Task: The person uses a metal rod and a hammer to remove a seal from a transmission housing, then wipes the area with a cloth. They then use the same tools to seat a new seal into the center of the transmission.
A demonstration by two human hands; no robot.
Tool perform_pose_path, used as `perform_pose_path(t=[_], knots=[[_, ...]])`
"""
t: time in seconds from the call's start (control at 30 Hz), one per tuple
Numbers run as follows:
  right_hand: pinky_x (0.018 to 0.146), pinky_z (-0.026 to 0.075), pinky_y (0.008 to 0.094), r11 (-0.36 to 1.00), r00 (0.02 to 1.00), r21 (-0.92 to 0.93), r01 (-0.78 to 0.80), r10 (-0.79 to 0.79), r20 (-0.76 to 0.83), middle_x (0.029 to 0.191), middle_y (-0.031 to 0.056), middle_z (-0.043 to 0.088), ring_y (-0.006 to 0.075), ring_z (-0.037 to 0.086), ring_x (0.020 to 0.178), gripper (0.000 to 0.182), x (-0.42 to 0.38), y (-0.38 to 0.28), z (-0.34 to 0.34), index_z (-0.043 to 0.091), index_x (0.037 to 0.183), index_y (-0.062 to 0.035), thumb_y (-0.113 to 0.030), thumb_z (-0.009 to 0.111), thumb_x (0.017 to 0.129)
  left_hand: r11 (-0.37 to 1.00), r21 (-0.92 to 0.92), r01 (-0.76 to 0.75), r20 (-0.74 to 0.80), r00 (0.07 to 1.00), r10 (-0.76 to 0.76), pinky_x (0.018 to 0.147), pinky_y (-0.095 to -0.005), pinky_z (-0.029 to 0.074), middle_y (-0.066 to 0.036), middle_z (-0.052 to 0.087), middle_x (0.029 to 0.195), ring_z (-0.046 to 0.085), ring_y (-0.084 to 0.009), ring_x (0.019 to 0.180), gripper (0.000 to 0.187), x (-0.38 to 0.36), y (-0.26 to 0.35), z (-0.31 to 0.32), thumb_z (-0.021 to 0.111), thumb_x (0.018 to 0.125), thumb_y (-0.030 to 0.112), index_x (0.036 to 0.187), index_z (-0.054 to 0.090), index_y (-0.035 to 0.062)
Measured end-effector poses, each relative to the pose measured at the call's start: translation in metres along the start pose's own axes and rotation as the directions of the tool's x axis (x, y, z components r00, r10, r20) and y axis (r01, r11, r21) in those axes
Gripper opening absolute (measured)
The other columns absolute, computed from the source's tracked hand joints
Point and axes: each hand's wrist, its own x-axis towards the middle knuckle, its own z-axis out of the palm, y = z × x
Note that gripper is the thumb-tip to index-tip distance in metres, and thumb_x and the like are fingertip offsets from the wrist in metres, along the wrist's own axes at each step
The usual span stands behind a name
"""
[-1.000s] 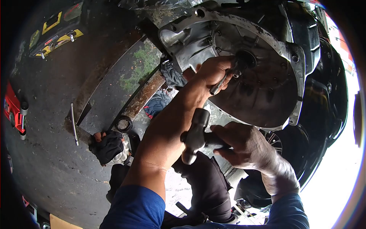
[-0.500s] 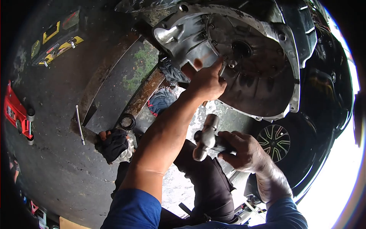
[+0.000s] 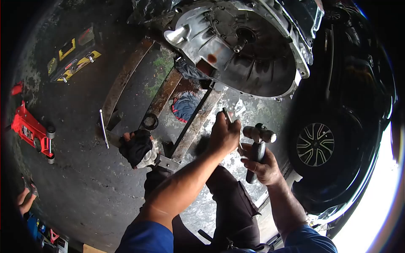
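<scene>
My left hand (image 3: 225, 134) is closed around a slim metal rod (image 3: 228, 115), whose ends stick out above and below the fist. Close beside it, my right hand (image 3: 266, 168) grips a ball-peen hammer (image 3: 259, 135) by its handle, head upward. Both hands are over the floor in front of my legs. Beyond them is a large metal bell housing (image 3: 265, 78), its hollow side facing me, with a shaft (image 3: 239, 45) protruding from its middle. Neither hand touches the housing.
A rusty metal frame (image 3: 162, 97) lies under the housing, with a dark cloth (image 3: 185, 106) between its bars. A ring (image 3: 150, 121), a metal bar (image 3: 103, 128) and a black rag (image 3: 136, 148) lie nearby. Left are a red floor jack (image 3: 30, 128) and toolbox (image 3: 76, 63); right, a black car (image 3: 346, 122).
My left hand has drawn back from the housing toward me with the rod. The hammer has turned and moved up and right, close to the left hand. The view has shifted.
</scene>
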Motion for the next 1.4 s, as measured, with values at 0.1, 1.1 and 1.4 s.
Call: perform_pose_path(t=[0.1, 1.1, 1.4], knots=[[0.094, 0.055, 0.0408, 0.972, 0.978, 0.200, -0.120, 0.082, 0.189, 0.121, 0.0181, 0.065, 0.0282, 0.065, 0.114, 0.066, 0.010, 0.011, -0.012, 0.047, 0.138, 0.0044, -0.005, 0.080, 0.081, 0.987, -0.155, -0.041, -0.107, 0.994, 0.024, 0.067, -0.0299, 0.047, -0.003, 0.056, 0.082, 0.055, -0.0109, 0.073, 0.024, -0.023, -0.014, 0.019, 0.064, 0.096, 0.011, 0.113, 0.049, 0.0023], [0.094, 0.052, 0.0461, 0.260, 0.942, -0.907, -0.331, 0.042, -0.332, 0.112, 0.0260, 0.070, 0.0414, 0.066, 0.110, 0.053, 0.229, 0.217, -0.282, 0.064, 0.117, -0.0021, -0.030, 0.070, 0.072, 0.367, 0.898, -0.244, -0.057, 0.760, 0.647, 0.106, -0.0464, 0.042, -0.018, 0.047, 0.135, 0.047, -0.0364, 0.128, 0.059, 0.207, 0.043, 0.019, 0.062, 0.085, 0.018, 0.142, 0.049, 0.0100], [0.096, 0.052, 0.0451, 0.356, 0.935, -0.876, -0.326, -0.019, -0.355, 0.113, 0.0276, 0.069, 0.0414, 0.066, 0.112, 0.056, 0.270, 0.277, -0.318, 0.065, 0.116, 0.0013, -0.033, 0.072, 0.072, 0.311, 0.928, -0.206, -0.085, 0.695, 0.714, 0.107, -0.0479, 0.041, -0.017, 0.047, 0.134, 0.046, -0.0352, 0.129, 0.070, 0.215, 0.031, 0.033, 0.064, 0.085, 0.018, 0.151, 0.040, 0.0153]])
